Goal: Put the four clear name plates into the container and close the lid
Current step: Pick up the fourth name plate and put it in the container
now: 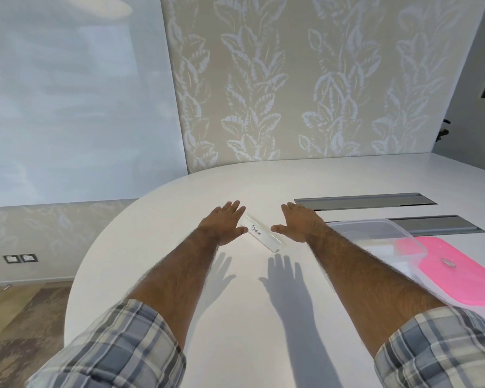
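A clear name plate [259, 233] (handwritten label, glossy wedge-shaped acrylic) lies on the smooth white table [179, 275], flanked by the left hand [225, 222] and right hand [294, 224], both spread wide and empty. A pick-up appears to be in hand; next, both ends are to be gripped and the plate carried right to the translucent plastic container [375, 233], whose pink lid [459, 273] lies just beside it.

"Penguin" — on clear name plate [259, 232]
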{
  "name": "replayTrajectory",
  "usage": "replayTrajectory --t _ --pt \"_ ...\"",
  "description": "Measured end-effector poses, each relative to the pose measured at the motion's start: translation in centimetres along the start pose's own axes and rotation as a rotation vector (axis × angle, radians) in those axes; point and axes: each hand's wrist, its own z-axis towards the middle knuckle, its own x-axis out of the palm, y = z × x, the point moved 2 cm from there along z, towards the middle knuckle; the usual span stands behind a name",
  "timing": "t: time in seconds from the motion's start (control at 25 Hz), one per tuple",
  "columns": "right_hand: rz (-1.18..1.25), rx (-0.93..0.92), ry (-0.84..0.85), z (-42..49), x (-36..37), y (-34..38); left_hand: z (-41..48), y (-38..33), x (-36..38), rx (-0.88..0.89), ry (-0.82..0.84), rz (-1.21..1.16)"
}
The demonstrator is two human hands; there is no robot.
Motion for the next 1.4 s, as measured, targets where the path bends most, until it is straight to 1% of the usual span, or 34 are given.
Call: replayTrajectory --t 0.16,0.48,0.68,0.92,1.12,1.4 --pt "-0.029 0.020 0.026 1.4 1.5 1.4 2.6 1.4 0.5 0.043 -0.023 -0.024" --pt "-0.072 0.041 0.113 5.4 6.1 2.1 7.8 2.4 4.0 0.089 0.034 -0.036" --pt "-0.152 0.041 0.206 7.7 8.4 1.4 10.5 3.1 6.6 0.095 0.077 -0.035" --pt "-0.186 0.014 0.209 9.2 9.2 -0.2 12.3 3.3 8.5 0.109 0.105 -0.028" --pt "-0.135 0.016 0.200 8.8 8.9 -1.7 12.9 2.7 8.8 0.151 0.101 -0.015" --pt "-0.091 0.039 0.207 7.8 8.7 -1.7 12.4 2.4 9.6 0.046 0.178 -0.167"
